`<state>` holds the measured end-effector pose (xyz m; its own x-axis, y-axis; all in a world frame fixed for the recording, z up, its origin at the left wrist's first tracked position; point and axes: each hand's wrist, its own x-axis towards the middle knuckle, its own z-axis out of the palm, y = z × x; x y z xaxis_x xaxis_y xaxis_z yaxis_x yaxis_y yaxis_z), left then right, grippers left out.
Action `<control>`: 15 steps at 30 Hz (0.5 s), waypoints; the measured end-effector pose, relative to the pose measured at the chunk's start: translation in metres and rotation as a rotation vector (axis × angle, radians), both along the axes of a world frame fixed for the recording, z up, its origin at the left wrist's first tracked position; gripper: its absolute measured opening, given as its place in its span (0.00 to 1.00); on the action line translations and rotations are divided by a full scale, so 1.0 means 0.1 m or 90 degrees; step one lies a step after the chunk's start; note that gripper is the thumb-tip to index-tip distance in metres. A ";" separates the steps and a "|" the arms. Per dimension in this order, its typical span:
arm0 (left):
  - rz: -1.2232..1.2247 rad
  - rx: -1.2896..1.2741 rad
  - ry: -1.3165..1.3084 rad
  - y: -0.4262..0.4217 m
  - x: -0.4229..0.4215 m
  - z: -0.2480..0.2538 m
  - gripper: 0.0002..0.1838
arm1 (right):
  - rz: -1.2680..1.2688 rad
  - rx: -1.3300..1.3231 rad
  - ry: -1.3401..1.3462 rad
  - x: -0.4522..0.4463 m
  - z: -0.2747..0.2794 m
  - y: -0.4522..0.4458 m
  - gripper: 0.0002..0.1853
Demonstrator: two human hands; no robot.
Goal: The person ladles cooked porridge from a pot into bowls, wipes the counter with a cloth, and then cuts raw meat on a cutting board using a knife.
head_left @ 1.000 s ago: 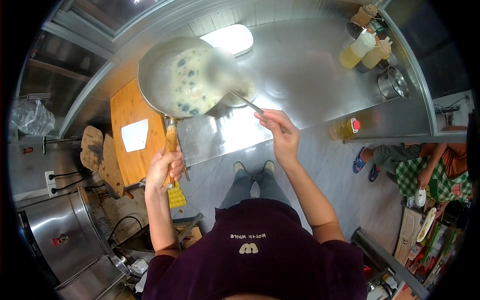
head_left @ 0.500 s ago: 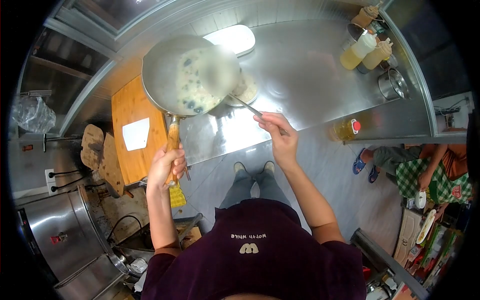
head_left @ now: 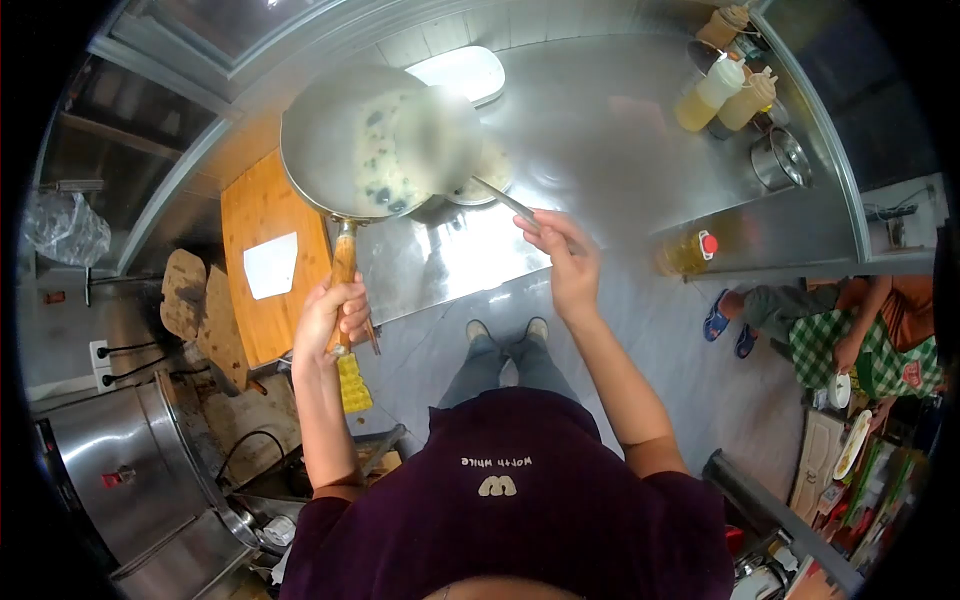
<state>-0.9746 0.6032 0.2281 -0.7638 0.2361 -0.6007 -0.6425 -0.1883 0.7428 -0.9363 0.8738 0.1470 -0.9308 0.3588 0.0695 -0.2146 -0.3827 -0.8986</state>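
Note:
My left hand (head_left: 335, 315) is wrapped round the wooden handle of a metal wok (head_left: 318, 135). Pale, milky soup (head_left: 376, 160) with dark pieces lies toward the wok's right side, and the wok appears tilted that way. My right hand (head_left: 567, 262) grips the thin metal handle (head_left: 508, 200) of a utensil; its far end is lost in a blurred patch at the wok's right rim, so its kind cannot be told. Just under that rim a round bowl (head_left: 492, 172) with pale contents stands on the steel counter (head_left: 570, 120), partly covered by the wok.
A white tray (head_left: 483, 68) lies behind the wok. Left is a wooden board (head_left: 240, 215) with a white sheet (head_left: 270, 267). Squeeze bottles (head_left: 712, 95), a metal pot (head_left: 780, 160) and a red-capped oil bottle (head_left: 685, 254) stand right. Another person (head_left: 850, 330) is at far right.
My right hand and the utensil's handle have shifted slightly to the right. The wok has moved a little left and up in view; both grips are the same.

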 end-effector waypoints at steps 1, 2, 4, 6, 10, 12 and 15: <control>-0.001 0.009 0.003 -0.01 0.00 -0.01 0.07 | -0.001 -0.024 -0.014 -0.01 0.01 0.01 0.09; -0.002 0.019 0.005 -0.03 0.00 -0.03 0.07 | -0.004 -0.034 -0.030 -0.01 0.02 0.02 0.09; -0.007 0.034 0.007 -0.03 -0.01 -0.04 0.06 | -0.009 -0.055 -0.058 -0.04 0.05 0.04 0.09; -0.014 0.048 0.002 -0.02 -0.02 -0.04 0.06 | -0.007 -0.061 -0.049 -0.05 0.06 0.04 0.09; -0.019 0.083 0.003 0.00 -0.03 -0.01 0.06 | 0.000 -0.056 -0.046 -0.07 0.11 0.05 0.09; -0.027 0.090 0.008 0.00 -0.03 0.01 0.06 | -0.006 -0.065 -0.034 -0.08 0.12 0.03 0.09; -0.041 0.063 0.018 0.05 -0.04 0.07 0.06 | -0.018 -0.074 -0.015 -0.08 0.16 0.06 0.09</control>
